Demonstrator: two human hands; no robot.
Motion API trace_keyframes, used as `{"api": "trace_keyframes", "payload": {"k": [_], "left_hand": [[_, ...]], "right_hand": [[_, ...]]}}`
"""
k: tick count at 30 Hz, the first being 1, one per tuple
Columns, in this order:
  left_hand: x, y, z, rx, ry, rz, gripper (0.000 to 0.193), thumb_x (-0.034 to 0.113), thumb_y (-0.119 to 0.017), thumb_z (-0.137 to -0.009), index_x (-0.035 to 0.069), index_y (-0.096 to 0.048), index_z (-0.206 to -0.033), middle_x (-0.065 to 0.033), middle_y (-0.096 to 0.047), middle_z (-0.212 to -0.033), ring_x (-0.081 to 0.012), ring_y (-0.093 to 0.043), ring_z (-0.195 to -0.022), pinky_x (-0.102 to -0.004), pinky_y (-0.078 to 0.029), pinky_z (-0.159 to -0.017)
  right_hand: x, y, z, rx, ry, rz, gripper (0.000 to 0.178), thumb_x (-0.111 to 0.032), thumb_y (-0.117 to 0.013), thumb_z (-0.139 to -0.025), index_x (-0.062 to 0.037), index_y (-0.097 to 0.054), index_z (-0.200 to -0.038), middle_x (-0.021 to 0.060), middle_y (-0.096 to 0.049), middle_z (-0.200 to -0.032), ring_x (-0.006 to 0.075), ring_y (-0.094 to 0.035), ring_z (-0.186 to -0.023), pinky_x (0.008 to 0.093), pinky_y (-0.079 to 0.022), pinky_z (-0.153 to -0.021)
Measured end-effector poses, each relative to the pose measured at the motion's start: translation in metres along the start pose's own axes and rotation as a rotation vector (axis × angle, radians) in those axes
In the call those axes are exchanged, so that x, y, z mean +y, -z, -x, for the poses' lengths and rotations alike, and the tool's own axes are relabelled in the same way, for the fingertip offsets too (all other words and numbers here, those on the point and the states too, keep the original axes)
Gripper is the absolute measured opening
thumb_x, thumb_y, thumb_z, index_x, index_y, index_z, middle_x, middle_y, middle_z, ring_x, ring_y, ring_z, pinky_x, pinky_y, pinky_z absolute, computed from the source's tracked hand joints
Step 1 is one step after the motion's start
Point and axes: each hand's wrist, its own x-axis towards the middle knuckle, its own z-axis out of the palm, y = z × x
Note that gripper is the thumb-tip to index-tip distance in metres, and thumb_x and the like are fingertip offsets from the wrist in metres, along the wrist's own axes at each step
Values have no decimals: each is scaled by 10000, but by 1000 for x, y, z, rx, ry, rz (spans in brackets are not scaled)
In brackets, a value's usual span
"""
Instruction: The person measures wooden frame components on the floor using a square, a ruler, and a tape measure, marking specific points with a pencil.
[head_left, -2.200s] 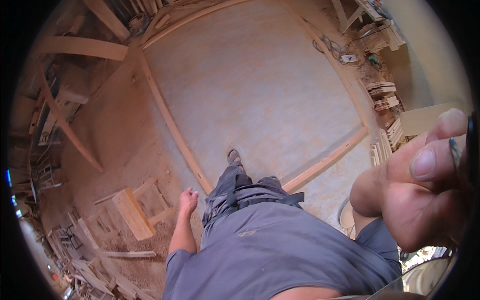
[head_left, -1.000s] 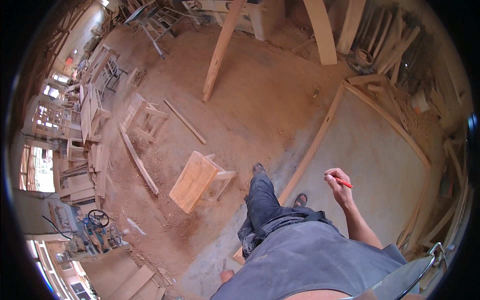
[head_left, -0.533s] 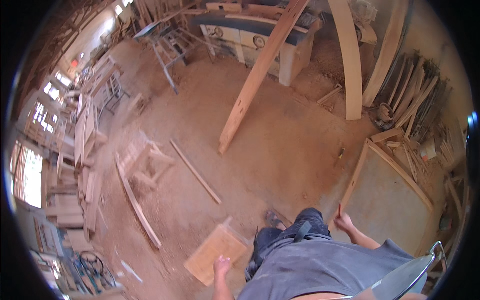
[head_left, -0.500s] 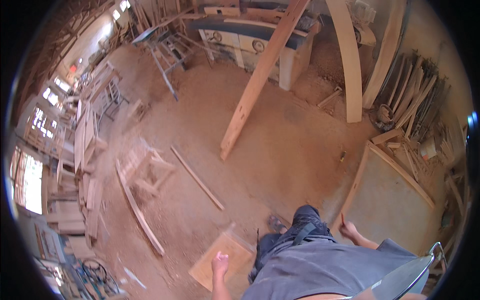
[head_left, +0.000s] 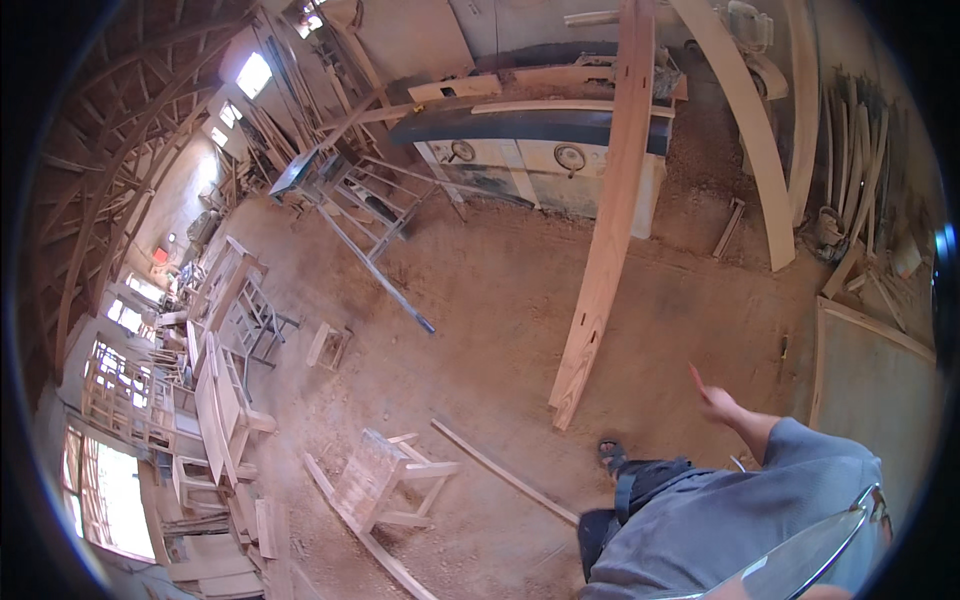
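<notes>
while the right hand (head_left: 721, 404) is curled round a slim red marker (head_left: 697, 380) pointing forward-left, left of the framed slab's (head_left: 870, 370) left edge, the slotted beam (head_left: 608, 240) runs lengthwise away, further left; left hand unseen.

Wears a loose, grey-blue cloth T-shirt (head_left: 720, 525), softly creased across the body, and look, shows a short, wide sleeve (head_left: 822, 455) of that same cloth, cut above the elbow! Leaves the forearm (head_left: 755, 428) and right hand (head_left: 722, 405) bare. Further down, sports dark, navy-to-black cloth trousers (head_left: 660, 476), with a flat, dark, strap-like band (head_left: 623, 493) across them. Then goes for a dark, open sandal (head_left: 608, 453) with broad straps! Right up close, adds a clear, curved, lens-like plate (head_left: 800, 565), edged by a thin, shiny, silvery rim.
</notes>
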Motion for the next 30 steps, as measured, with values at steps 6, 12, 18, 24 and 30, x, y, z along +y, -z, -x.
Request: {"api": "trace_keyframes", "payload": {"k": [6,12,18,24,30], "left_hand": [[88,3,-111,-153,-35,-31,448,189,-611,-906,-98,-488,-1227,-194,-637,-999,-259,-614,-923,-401,-503,-809],[150,12,-279,-300,-203,-53,377,173,-610,-890,-78,-491,-1145,-178,-614,-938,-253,-595,-877,-406,-494,-777],[234,55,-453,-395,-343,-98,309,157,-609,-874,-58,-495,-1063,-162,-591,-877,-247,-576,-832,-411,-485,-745],[342,55,-581,-504,-485,-136,244,141,-608,-858,-39,-499,-981,-146,-568,-816,-240,-556,-786,-416,-475,-712],[431,1,-664,-629,-568,-247,187,125,-607,-842,-19,-502,-899,-129,-545,-755,-234,-537,-740,-421,-466,-680]], "right_hand": [[-402,84,-88,-216,436,-472,88,-91,-645,-870,-52,-622,-946,123,-656,-827,216,-629,-784,353,-513,-720],[-463,24,-161,-238,299,-241,105,-134,-610,-875,-58,-629,-945,125,-678,-812,269,-677,-757,399,-531,-669],[-497,8,-178,-255,-230,-543,180,-214,-622,-878,-39,-644,-916,85,-699,-747,191,-652,-600,355,-518,-532],[-501,11,-268,111,-502,-865,201,-214,-591,-905,-38,-667,-846,97,-683,-656,175,-615,-516,337,-479,-474],[-517,47,-416,363,-624,-1295,125,-171,-529,-988,-74,-537,-909,78,-637,-638,142,-515,-423,300,-379,-378]]}}
